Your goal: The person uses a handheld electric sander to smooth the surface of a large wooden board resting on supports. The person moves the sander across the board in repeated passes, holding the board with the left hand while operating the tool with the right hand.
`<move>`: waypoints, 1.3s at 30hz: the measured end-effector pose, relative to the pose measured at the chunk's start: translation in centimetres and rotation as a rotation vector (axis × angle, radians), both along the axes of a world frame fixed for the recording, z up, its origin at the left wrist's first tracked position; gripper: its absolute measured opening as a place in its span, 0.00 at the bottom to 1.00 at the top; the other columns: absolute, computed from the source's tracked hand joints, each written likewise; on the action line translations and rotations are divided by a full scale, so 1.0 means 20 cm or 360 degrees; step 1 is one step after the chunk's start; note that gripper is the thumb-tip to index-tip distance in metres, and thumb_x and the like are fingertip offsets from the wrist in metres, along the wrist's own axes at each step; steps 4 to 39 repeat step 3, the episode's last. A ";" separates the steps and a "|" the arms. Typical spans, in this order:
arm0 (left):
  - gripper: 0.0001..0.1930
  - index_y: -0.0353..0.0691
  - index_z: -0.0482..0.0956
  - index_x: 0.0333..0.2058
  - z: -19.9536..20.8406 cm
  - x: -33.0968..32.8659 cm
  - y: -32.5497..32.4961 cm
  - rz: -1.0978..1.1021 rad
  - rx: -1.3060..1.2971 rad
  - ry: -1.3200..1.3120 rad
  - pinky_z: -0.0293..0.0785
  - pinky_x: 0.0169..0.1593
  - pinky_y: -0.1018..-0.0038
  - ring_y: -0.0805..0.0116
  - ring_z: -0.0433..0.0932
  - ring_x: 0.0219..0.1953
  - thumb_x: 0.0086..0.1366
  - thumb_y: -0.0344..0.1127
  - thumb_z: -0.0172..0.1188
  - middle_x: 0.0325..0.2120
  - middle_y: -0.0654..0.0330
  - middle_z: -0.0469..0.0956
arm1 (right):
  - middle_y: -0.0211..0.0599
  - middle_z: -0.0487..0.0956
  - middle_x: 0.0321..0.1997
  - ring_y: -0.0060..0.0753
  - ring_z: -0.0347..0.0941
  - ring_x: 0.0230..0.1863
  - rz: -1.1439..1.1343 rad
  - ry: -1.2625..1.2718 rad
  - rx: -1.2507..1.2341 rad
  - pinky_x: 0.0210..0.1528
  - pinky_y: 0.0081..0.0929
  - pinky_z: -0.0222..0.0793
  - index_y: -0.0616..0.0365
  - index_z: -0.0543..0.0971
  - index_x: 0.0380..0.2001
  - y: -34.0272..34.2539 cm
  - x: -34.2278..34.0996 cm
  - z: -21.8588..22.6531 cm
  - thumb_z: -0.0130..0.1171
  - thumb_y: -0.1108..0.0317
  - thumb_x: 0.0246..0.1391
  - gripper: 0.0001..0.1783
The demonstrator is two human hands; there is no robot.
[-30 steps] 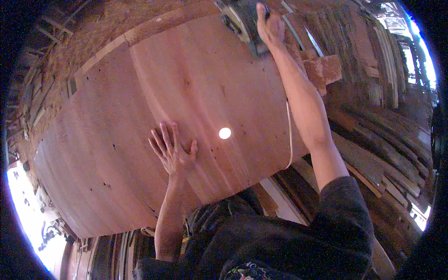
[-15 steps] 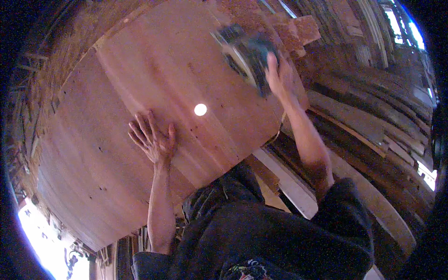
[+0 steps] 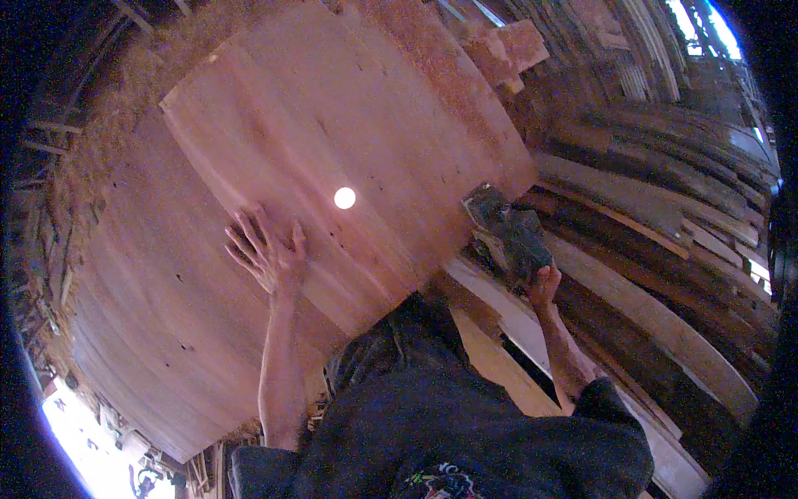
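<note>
A wide reddish-brown wooden panel (image 3: pixel 391 125) lies in front of me, its planks running diagonally. My left hand (image 3: pixel 270 254) rests flat on it, fingers spread, near the seam with a second, duller panel (image 3: pixel 158 266) on the left. My right hand (image 3: pixel 544 284) is closed round the rear end of a dark grey-green power sander (image 3: pixel 511 229). The tool is at the panel's near right edge, mostly beyond it. Its underside is hidden, and I cannot tell whether it touches the wood. A round white light spot (image 3: pixel 344 198) shines on the panel.
Reddish sawdust (image 3: pixel 449 75) covers the panel's far right part. Long stacked boards (image 3: pixel 648 208) fill the right side. A piece of dusty wood (image 3: pixel 519 50) sticks out past the far right edge. Shavings and scraps (image 3: pixel 91 175) lie along the left.
My right hand has brought the sander from the far right of the panel back toward me, to its near right edge. My left hand has stayed flat in nearly the same place.
</note>
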State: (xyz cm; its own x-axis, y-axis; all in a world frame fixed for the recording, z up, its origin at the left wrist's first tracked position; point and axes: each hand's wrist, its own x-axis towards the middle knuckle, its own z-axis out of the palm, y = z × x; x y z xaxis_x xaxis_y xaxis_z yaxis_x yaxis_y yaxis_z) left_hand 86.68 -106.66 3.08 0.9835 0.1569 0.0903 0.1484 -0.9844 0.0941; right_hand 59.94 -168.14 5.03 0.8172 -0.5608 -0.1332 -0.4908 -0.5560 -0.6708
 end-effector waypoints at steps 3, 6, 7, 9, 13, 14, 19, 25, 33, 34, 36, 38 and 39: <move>0.47 0.52 0.55 0.78 -0.05 -0.03 0.03 -0.0007 -0.0012 -0.0092 0.33 0.79 0.35 0.32 0.41 0.80 0.69 0.71 0.51 0.80 0.50 0.45 | 0.37 0.86 0.46 0.31 0.83 0.39 -0.0003 -0.0227 0.0327 0.37 0.33 0.82 0.56 0.75 0.63 0.39 0.34 0.25 0.53 0.25 0.63 0.45; 0.47 0.52 0.55 0.78 -0.05 -0.03 0.03 -0.0007 -0.0012 -0.0092 0.33 0.79 0.35 0.32 0.41 0.80 0.69 0.71 0.51 0.80 0.50 0.45 | 0.37 0.86 0.46 0.31 0.83 0.39 -0.0003 -0.0227 0.0327 0.37 0.33 0.82 0.56 0.75 0.63 0.39 0.34 0.25 0.53 0.25 0.63 0.45; 0.47 0.52 0.55 0.78 -0.05 -0.03 0.03 -0.0007 -0.0012 -0.0092 0.33 0.79 0.35 0.32 0.41 0.80 0.69 0.71 0.51 0.80 0.50 0.45 | 0.37 0.86 0.46 0.31 0.83 0.39 -0.0003 -0.0227 0.0327 0.37 0.33 0.82 0.56 0.75 0.63 0.39 0.34 0.25 0.53 0.25 0.63 0.45; 0.47 0.52 0.55 0.78 -0.05 -0.03 0.03 -0.0007 -0.0012 -0.0092 0.33 0.79 0.35 0.32 0.41 0.80 0.69 0.71 0.51 0.80 0.50 0.45 | 0.37 0.86 0.46 0.31 0.83 0.39 -0.0003 -0.0227 0.0327 0.37 0.33 0.82 0.56 0.75 0.63 0.39 0.34 0.25 0.53 0.25 0.63 0.45; 0.47 0.52 0.55 0.78 -0.05 -0.03 0.03 -0.0007 -0.0012 -0.0092 0.33 0.79 0.35 0.32 0.41 0.80 0.69 0.71 0.51 0.80 0.50 0.45 | 0.37 0.86 0.46 0.31 0.83 0.39 -0.0003 -0.0227 0.0327 0.37 0.33 0.82 0.56 0.75 0.63 0.39 0.34 0.25 0.53 0.25 0.63 0.45; 0.47 0.52 0.55 0.78 -0.05 -0.03 0.03 -0.0007 -0.0012 -0.0092 0.33 0.79 0.35 0.32 0.41 0.80 0.69 0.71 0.51 0.80 0.50 0.45 | 0.37 0.86 0.46 0.31 0.83 0.39 -0.0003 -0.0227 0.0327 0.37 0.33 0.82 0.56 0.75 0.63 0.39 0.34 0.25 0.53 0.25 0.63 0.45; 0.47 0.52 0.55 0.78 -0.05 -0.03 0.03 -0.0007 -0.0012 -0.0092 0.33 0.79 0.35 0.32 0.41 0.80 0.69 0.71 0.51 0.80 0.50 0.45 | 0.37 0.86 0.46 0.31 0.83 0.39 -0.0003 -0.0227 0.0327 0.37 0.33 0.82 0.56 0.75 0.63 0.39 0.34 0.25 0.53 0.25 0.63 0.45; 0.47 0.52 0.55 0.78 -0.05 -0.03 0.03 -0.0007 -0.0012 -0.0092 0.33 0.79 0.35 0.32 0.41 0.80 0.69 0.71 0.51 0.80 0.50 0.45 | 0.37 0.86 0.46 0.31 0.83 0.39 -0.0003 -0.0227 0.0327 0.37 0.33 0.82 0.56 0.75 0.63 0.39 0.34 0.25 0.53 0.25 0.63 0.45; 0.47 0.52 0.55 0.78 -0.05 -0.03 0.03 -0.0007 -0.0012 -0.0092 0.33 0.79 0.35 0.32 0.41 0.80 0.69 0.71 0.51 0.80 0.50 0.45 | 0.37 0.86 0.46 0.31 0.83 0.39 -0.0003 -0.0227 0.0327 0.37 0.33 0.82 0.56 0.75 0.63 0.39 0.34 0.25 0.53 0.25 0.63 0.45; 0.47 0.52 0.55 0.78 -0.05 -0.03 0.03 -0.0007 -0.0012 -0.0092 0.33 0.79 0.35 0.32 0.41 0.80 0.69 0.71 0.51 0.80 0.50 0.45 | 0.37 0.86 0.46 0.31 0.83 0.39 -0.0003 -0.0227 0.0327 0.37 0.33 0.82 0.56 0.75 0.63 0.39 0.34 0.25 0.53 0.25 0.63 0.45; 0.47 0.52 0.55 0.78 -0.05 -0.03 0.03 -0.0007 -0.0012 -0.0092 0.33 0.79 0.35 0.32 0.41 0.80 0.69 0.71 0.51 0.80 0.50 0.45 | 0.37 0.86 0.46 0.31 0.83 0.39 -0.0003 -0.0227 0.0327 0.37 0.33 0.82 0.56 0.75 0.63 0.39 0.34 0.25 0.53 0.25 0.63 0.45; 0.47 0.52 0.55 0.78 -0.05 -0.03 0.03 -0.0007 -0.0012 -0.0092 0.33 0.79 0.35 0.32 0.41 0.80 0.69 0.71 0.51 0.80 0.50 0.45 | 0.37 0.86 0.46 0.31 0.83 0.39 -0.0003 -0.0227 0.0327 0.37 0.33 0.82 0.56 0.75 0.63 0.39 0.34 0.25 0.53 0.25 0.63 0.45; 0.47 0.52 0.55 0.78 -0.05 -0.03 0.03 -0.0007 -0.0012 -0.0092 0.33 0.79 0.35 0.32 0.41 0.80 0.69 0.71 0.51 0.80 0.50 0.45 | 0.37 0.86 0.46 0.31 0.83 0.39 -0.0003 -0.0227 0.0327 0.37 0.33 0.82 0.56 0.75 0.63 0.39 0.34 0.25 0.53 0.25 0.63 0.45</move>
